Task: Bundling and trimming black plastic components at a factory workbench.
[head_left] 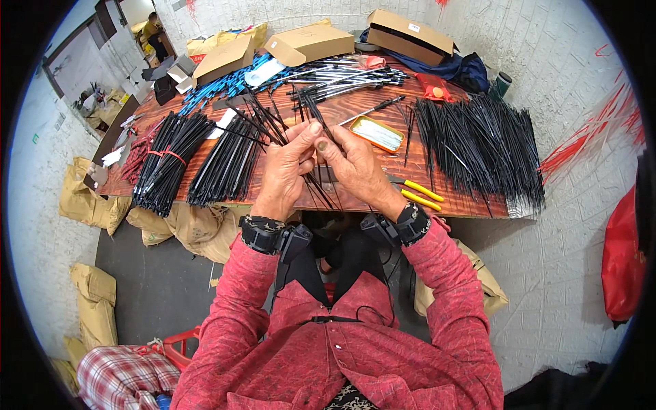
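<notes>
My left hand [281, 171] and my right hand [357, 167] meet above the front of the table, thumbs and fingertips pinched close together. Both are closed on thin black rods [263, 123]. Those rods fan out beyond my left fingers, and others [313, 102] rise past my right thumb. Some ends hang down below my hands. How many rods each hand holds is hidden by the fingers. To the left lie a loose stack of black rods [227, 167] and a thick bundle [167, 160] tied with red bands. A wide pile of black rods [478, 150] lies to the right.
Yellow-handled pliers [422, 194] lie right of my hand, behind them an open tin [393, 142] of thin white pieces. Blue rods [215, 92], silver-and-black rods [348, 80] and cardboard boxes [311, 42] fill the table's back. Brown sacks [92, 198] stand at left.
</notes>
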Tool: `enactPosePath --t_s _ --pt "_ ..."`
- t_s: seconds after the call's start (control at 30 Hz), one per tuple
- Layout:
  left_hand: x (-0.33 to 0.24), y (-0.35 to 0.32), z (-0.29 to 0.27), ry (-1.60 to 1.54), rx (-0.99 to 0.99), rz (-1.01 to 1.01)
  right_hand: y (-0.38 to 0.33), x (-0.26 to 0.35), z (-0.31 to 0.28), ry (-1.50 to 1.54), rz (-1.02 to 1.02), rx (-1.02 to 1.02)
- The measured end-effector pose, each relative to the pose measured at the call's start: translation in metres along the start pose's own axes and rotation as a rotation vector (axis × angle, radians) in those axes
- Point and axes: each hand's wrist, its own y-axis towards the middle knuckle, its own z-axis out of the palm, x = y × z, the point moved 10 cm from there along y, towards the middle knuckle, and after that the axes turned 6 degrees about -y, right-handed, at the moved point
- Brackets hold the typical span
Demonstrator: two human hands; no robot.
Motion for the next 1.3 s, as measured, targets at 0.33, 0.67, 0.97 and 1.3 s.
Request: enactPosePath --t_s 0.33,0.67,0.97,1.3 --pt "-0.002 0.000 0.005 0.014 0.042 0.031 0.000 0.006 -0.010 -0.043 0.019 -0.070" --pt "0.000 -0.001 0.003 0.050 0.049 0.030 -0.002 0.002 -0.008 -0.033 0.077 0.001" --pt "0.000 -0.001 0.001 0.111 0.039 0.022 -0.004 -0.006 -0.005 0.083 0.148 0.043" --pt "0.001 0.000 0.001 0.095 0.030 0.044 -0.003 -0.010 -0.005 0.046 0.175 0.047"
